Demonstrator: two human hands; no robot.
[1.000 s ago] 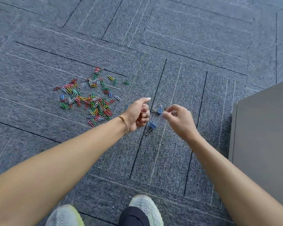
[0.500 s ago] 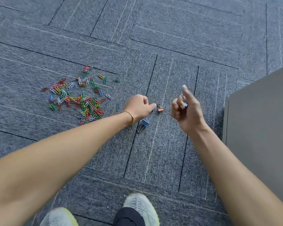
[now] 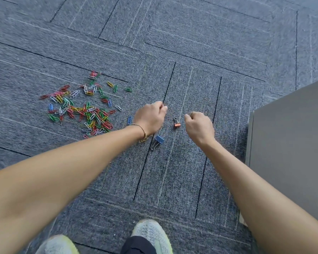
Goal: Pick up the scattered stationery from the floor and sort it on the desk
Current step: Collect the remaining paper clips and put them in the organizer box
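A heap of coloured paper clips (image 3: 84,107) lies scattered on the grey carpet at the left, with a stray blue paper clip (image 3: 129,119) beside my left wrist. A small orange binder clip (image 3: 177,123) lies between my hands. Just below my left wrist lies a larger blue binder clip (image 3: 158,141). My left hand (image 3: 151,118) is a closed fist with its knuckles up, and what it holds is hidden. My right hand (image 3: 200,127) is also curled into a fist, just right of the orange clip. The small blue clip it took is hidden inside.
A grey cabinet side (image 3: 292,143) stands at the right edge, close to my right arm. My two light shoes (image 3: 151,233) are at the bottom of the view. Carpet tiles (image 3: 191,43) stretch away ahead.
My right hand lifted a small blue binder clip from the floor, closed round it and came back down beside the orange clip. My left fist turned knuckles up and shifted slightly forward.
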